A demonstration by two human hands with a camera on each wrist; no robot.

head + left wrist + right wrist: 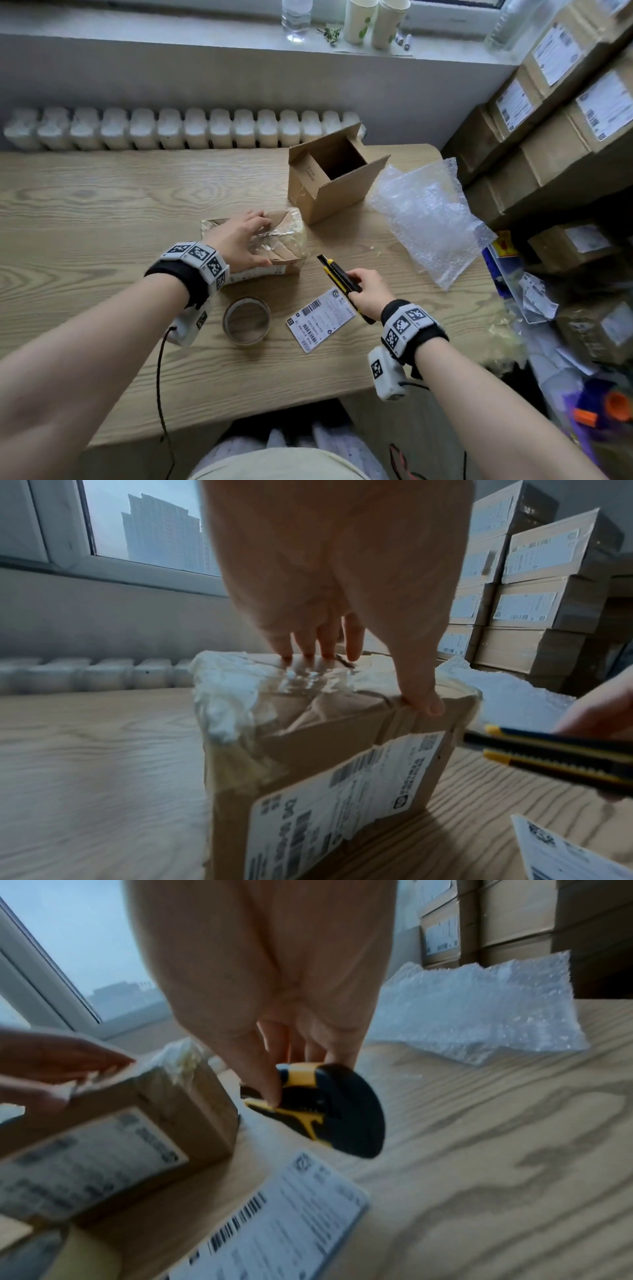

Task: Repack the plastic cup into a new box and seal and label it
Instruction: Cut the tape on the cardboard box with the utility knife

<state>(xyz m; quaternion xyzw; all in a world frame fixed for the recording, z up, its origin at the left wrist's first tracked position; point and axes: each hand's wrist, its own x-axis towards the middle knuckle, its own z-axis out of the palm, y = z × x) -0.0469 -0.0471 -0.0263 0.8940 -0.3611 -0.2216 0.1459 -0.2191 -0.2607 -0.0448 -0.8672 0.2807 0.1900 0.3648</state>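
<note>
An old cardboard box, wrapped in crinkled clear tape and bearing a torn label, lies mid-table. My left hand presses on its top, fingers flat and thumb at the near edge. Just right of the box, my right hand grips a yellow-and-black utility knife, tip pointing toward the box; the knife is not touching it. A new empty box stands open behind. A loose shipping label, a tape roll and bubble wrap lie around. No plastic cup is visible.
Stacked labelled cartons line the right side, with loose clutter below them. A white radiator runs behind the wooden table. A bottle and paper cups stand on the windowsill.
</note>
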